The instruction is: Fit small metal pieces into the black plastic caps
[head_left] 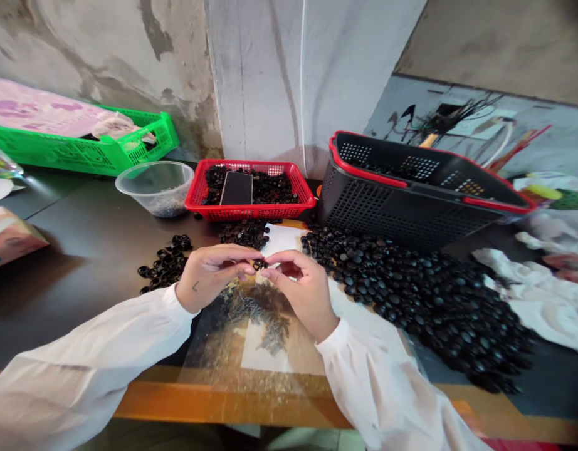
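Note:
Between my two hands, at their fingertips, is a small black round part (258, 264), partly hidden by the fingers. My left hand (212, 270) pinches it from the left, and my right hand (304, 285) closes on it from the right. Below them, small grey metal pins (265, 316) lie scattered on a clear sheet over white paper (258, 351). A large heap of black round caps (402, 288) spreads to the right of my right hand. Left of my left hand sits a smaller pile of black rings (167, 263).
Behind my hands, a red basket (251, 215) holds black parts and a phone (237, 188). A clear plastic bowl (155, 181) with small pins stands beside it. At the right back is a black basket (387, 207); a green crate (82, 153) sits far left, crumpled white cloth (538, 294) far right.

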Demonstrator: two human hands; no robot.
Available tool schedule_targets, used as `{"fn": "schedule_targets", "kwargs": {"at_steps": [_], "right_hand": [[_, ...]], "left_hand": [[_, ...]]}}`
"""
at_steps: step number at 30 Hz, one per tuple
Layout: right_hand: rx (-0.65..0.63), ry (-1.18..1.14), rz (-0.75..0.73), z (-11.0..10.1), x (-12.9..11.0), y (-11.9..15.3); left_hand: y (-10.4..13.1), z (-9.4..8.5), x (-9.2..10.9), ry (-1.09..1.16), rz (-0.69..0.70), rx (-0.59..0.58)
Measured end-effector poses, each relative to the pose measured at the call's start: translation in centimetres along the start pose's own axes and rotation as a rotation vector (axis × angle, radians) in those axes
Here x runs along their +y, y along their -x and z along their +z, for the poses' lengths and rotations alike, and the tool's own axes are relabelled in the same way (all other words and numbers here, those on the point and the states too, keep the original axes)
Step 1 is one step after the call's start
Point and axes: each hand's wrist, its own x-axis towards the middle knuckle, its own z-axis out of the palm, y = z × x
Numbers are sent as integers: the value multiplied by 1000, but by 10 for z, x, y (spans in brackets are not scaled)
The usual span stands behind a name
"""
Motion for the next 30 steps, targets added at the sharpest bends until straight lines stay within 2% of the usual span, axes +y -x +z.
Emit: {"fn": "schedule_targets", "kwargs": {"at_steps": [7,13,19,25,30], "right_hand": [[-28,-17,-7,-1,3,0],[-25,-40,0,-1,5,-1],[-30,-47,0,-1,5,-1],[-29,-25,12,-1,4,1],[-25,-26,14,0,6,0]], "left_hand": [[1,3,1,-35,23,55],[2,9,6,94,-146,101],[2,9,8,124,-167,114],[4,9,6,85,-138,104],[3,9,2,20,21,94]]}}
